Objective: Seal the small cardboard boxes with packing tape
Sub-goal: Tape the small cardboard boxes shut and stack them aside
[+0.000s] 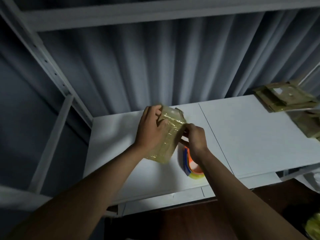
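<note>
On the left I see the grey metal shelf frame (52, 70) rising beside the white surface (251, 135). My left hand (152, 130) lies over the top of a small box (166, 137) wrapped in glossy yellowish tape, fingers curled round its far edge, holding it tilted above the middle of the surface. Just right of it, my right hand (194, 137) meets the box's right side, fingers bunched as if pinching something at that edge; I cannot tell exactly what they pinch. A tape roll (190, 165) with orange, blue and yellow parts sits on the surface under my right wrist. At the far right lies a stack of flat taped boxes (284, 97), well apart.
</note>
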